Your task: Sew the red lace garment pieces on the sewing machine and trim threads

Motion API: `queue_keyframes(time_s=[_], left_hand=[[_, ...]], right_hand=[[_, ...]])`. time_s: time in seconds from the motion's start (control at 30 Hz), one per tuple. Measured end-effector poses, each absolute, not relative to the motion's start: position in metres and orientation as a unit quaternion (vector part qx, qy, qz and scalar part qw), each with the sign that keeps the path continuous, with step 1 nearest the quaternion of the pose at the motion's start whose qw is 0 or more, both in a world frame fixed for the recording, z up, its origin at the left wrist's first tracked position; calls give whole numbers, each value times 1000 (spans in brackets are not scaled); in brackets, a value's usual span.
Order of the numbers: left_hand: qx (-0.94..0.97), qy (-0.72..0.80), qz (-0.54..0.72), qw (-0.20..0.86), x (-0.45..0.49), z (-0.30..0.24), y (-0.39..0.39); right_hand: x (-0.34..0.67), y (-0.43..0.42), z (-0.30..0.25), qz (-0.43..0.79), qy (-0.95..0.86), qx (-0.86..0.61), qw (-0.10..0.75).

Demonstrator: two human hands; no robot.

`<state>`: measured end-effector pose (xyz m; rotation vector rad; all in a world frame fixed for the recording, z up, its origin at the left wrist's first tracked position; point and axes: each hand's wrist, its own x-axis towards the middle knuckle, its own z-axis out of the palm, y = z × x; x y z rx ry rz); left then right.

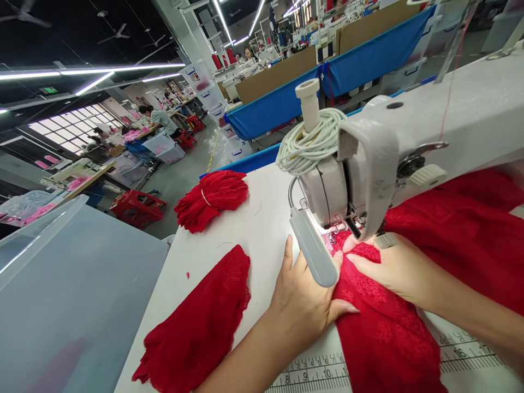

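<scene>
RED CLOTH (380, 338) UNDER MACHINE (413, 125) HEAD

Lace cloth lies on the table (260, 240), top end at the needle area, rest hanging twd me. My L hand (305, 297) is palm-down, fingers spread, thumb on the cloth, not gripping; fingertips partly hidden by the lamp (313, 248). My R hand (393, 267) is half-curled, thumb & forefinger close together on the lace; can't tell if they pinch it. More red fabric (462, 229) behind R arm. Coiled cord (305, 147) sits atop the machine head. Ruler (311, 376) marks run along near edge. To L: folded red stack (200, 322), tied bundle (215, 199) beyond, then plastic bin (82, 295).
</scene>
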<state>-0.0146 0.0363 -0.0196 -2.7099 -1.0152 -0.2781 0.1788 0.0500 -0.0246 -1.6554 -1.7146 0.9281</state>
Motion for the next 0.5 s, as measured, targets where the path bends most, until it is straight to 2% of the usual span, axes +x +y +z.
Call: queue_keyframes(time_s=[0.5], left_hand=[[-919,-356,-104,134,-15,-21,39]], right_hand=[[180,54,-29,336,-623,-636,306]])
